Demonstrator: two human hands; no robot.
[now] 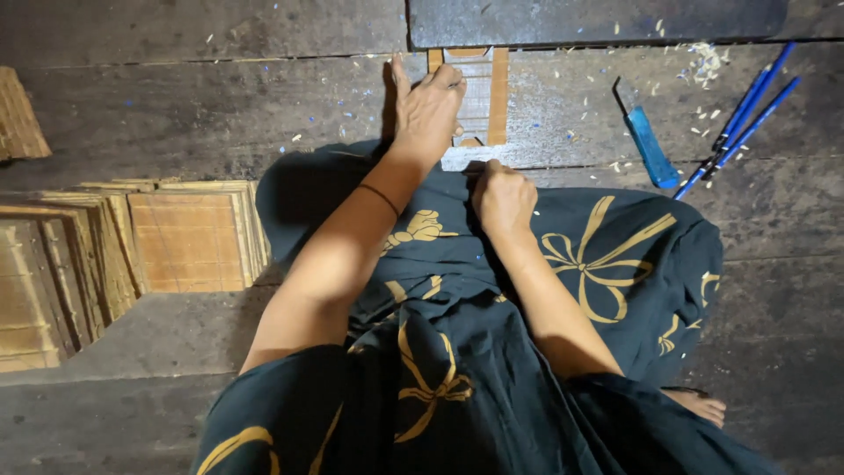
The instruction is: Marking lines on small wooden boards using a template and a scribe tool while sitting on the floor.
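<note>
Head view shows your left hand [428, 110] spread flat on the woven bamboo panel [482, 92] on the far floor boards, so keep that pressure even. Your right hand [503, 198] is fisted at its near edge, perhaps gripping a tool; pull steadily.

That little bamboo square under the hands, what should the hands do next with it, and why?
Probably pull the near edge snug. The left hand lies flat on the bamboo square, pinning it to the wooden floor, while the right hand is closed in a fist at its near edge. What that fist grips is hidden, so this is only a guess.
</note>
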